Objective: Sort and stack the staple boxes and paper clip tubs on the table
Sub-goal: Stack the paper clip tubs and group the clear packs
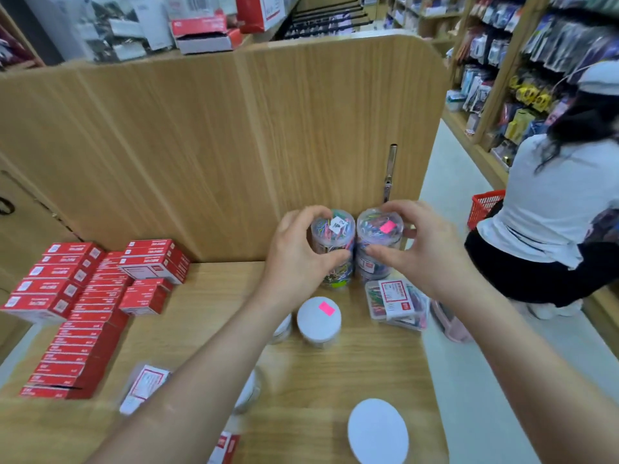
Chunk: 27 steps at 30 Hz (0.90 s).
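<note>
White-lidded tub (377,430) nearest, on a wooden table (201,329) in a stationery shop.
Left hand (298,259) curls round the left clip tub (333,229), right hand (415,249) round the right clip tub (380,229); the tubs touch, by the partition (234,145); staple boxes (83,313) stacked far left.

just one head cam, looking forward and down from close above the worktop (368,363), facing the wooden partition (234,145).

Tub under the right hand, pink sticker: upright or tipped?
Upright. The pink-sticker tub stands lid up; the right hand grips it.
</note>
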Available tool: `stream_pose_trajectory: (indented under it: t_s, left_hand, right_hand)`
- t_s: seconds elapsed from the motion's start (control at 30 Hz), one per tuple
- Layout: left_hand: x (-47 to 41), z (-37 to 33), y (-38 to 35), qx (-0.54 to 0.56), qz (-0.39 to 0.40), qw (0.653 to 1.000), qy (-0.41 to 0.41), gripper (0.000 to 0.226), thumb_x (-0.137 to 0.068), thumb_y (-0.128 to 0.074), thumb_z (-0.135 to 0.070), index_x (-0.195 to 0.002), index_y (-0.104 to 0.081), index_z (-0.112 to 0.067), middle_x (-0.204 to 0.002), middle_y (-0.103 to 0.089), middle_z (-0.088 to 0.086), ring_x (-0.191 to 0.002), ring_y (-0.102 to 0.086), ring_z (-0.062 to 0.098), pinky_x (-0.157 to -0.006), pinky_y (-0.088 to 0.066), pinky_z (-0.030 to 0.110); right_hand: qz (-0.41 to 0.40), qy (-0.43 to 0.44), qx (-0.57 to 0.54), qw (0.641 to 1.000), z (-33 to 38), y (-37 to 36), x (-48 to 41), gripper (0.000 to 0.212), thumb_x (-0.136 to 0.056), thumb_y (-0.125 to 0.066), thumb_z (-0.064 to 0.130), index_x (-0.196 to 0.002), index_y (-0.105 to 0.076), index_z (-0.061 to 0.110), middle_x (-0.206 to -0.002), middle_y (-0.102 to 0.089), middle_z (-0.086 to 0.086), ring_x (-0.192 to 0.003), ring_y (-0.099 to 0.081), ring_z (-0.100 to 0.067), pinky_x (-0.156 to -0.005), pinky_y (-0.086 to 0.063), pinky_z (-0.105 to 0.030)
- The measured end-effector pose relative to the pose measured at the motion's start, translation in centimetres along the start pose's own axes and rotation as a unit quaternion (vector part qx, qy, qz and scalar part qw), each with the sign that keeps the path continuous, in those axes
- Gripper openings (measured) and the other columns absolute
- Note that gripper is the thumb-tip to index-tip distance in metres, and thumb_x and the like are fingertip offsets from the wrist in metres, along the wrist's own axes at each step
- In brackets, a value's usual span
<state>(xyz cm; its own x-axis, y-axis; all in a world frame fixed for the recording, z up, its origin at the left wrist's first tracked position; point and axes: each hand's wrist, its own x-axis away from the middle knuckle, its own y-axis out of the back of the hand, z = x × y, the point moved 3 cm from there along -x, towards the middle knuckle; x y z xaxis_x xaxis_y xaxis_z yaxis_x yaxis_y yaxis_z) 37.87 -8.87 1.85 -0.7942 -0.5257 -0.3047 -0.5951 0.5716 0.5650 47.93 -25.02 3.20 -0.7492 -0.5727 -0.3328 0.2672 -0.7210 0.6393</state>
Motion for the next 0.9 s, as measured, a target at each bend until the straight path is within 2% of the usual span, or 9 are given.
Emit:
stream_pose_trajectory:
  t_s: [0.17,0.3,0.4,0.5,0.57,0.63,0.7,0.77,0.9]
  left_hand:
    - [0.9,0.9,-0.7,0.052,0.024,0.997,0.058,0.077,-0.061,-0.085,-0.016,-0.12,-0.044,-0.043,-0.107,-0.063,-0.019,-0.099,-0.063,0.008,-0.091,-0.052,0.036]
    - [0.6,0.6,-0.7,0.048,0.031,0.996,0.062,0.08,-0.062,-0.086,-0.017,-0.124,-0.041,-0.042,-0.111,-0.063,-0.015,-0.101,-0.063,0.01,-0.092,-0.051,0.037]
    - [1.2,0.3,1.3,-0.006,0.064,0.997,0.046,0.08,-0.062,-0.086,-0.023,-0.128,-0.042,-0.034,-0.122,-0.058,-0.013,-0.114,-0.056,0.007,-0.097,-0.048,0.033]
    - [2.6,0.6,5.3,-0.139,0.169,0.975,0.043,0.058,-0.066,-0.084,-0.035,-0.114,-0.052,-0.035,-0.107,-0.056,-0.021,-0.11,-0.052,0.004,-0.088,-0.043,0.022]
    - [4.3,1.4,6.5,-0.238,0.291,0.925,0.065,0.063,-0.066,-0.082,-0.042,-0.119,-0.048,-0.036,-0.104,-0.049,-0.02,-0.105,-0.048,0.006,-0.08,-0.037,0.02]
    - [5.7,2.7,6.3,-0.31,0.352,0.882,0.047,0.072,-0.065,-0.081,-0.044,-0.123,-0.039,-0.04,-0.106,-0.044,-0.016,-0.101,-0.043,0.01,-0.079,-0.034,0.024]
    - [6.0,3.9,5.9,-0.323,0.322,0.89,0.013,0.067,-0.066,-0.079,-0.043,-0.119,-0.038,-0.043,-0.112,-0.048,-0.014,-0.104,-0.045,0.014,-0.083,-0.036,0.026]
    - [5.4,5.0,6.2,-0.311,0.279,0.909,0.014,0.06,-0.068,-0.077,-0.041,-0.116,-0.042,-0.042,-0.114,-0.05,-0.011,-0.107,-0.048,0.016,-0.084,-0.037,0.027]
    - [3.9,6.1,7.3,-0.313,0.209,0.926,0.024,0.055,-0.07,-0.076,-0.046,-0.117,-0.049,-0.038,-0.11,-0.05,-0.009,-0.103,-0.052,0.015,-0.065,-0.027,0.02]
  right_hand:
    - [0.01,-0.053,0.003,0.999,-1.0,-1.8,1.7,0.08,-0.074,-0.079,0.028,-0.14,-0.034,0.023,-0.121,-0.063,0.003,-0.111,-0.058,-0.022,-0.08,-0.04,-0.024]
    - [0.009,-0.066,0.038,0.997,-0.7,-2.3,1.9,0.079,-0.079,-0.074,0.03,-0.142,-0.026,0.023,-0.122,-0.062,-0.002,-0.108,-0.057,-0.035,-0.072,-0.038,-0.032]
    - [-0.034,-0.072,0.112,0.991,0.3,-1.3,2.6,0.087,-0.073,-0.076,0.039,-0.143,-0.026,0.023,-0.129,-0.054,-0.004,-0.115,-0.05,-0.032,-0.081,-0.04,-0.04]
    - [-0.096,0.07,0.154,0.981,3.3,-0.6,4.3,0.062,-0.068,-0.076,0.04,-0.121,-0.048,0.024,-0.113,-0.057,-0.003,-0.104,-0.053,-0.029,-0.075,-0.039,-0.041]
    - [-0.017,0.17,0.194,0.966,5.1,-2.3,5.6,0.048,-0.063,-0.074,0.043,-0.103,-0.056,0.024,-0.103,-0.059,0.0,-0.096,-0.054,-0.026,-0.072,-0.038,-0.038]
    - [0.069,0.24,0.266,0.931,5.8,-5.2,6.6,0.045,-0.056,-0.079,0.041,-0.091,-0.056,0.023,-0.094,-0.06,0.002,-0.091,-0.056,-0.025,-0.068,-0.035,-0.037]
    - [0.114,0.293,0.312,0.897,6.0,-7.6,7.0,0.032,-0.062,-0.075,0.031,-0.086,-0.056,0.022,-0.084,-0.059,0.003,-0.084,-0.055,-0.024,-0.066,-0.03,-0.037]
    - [0.109,0.337,0.326,0.876,6.1,-8.9,6.8,0.013,-0.072,-0.066,0.018,-0.08,-0.056,0.019,-0.074,-0.057,0.002,-0.076,-0.053,-0.023,-0.065,-0.026,-0.036]
    - [0.105,0.372,0.33,0.861,6.6,-10.5,5.4,0.012,-0.069,-0.069,0.013,-0.073,-0.058,0.017,-0.068,-0.059,0.0,-0.064,-0.056,-0.021,-0.056,-0.039,-0.031]
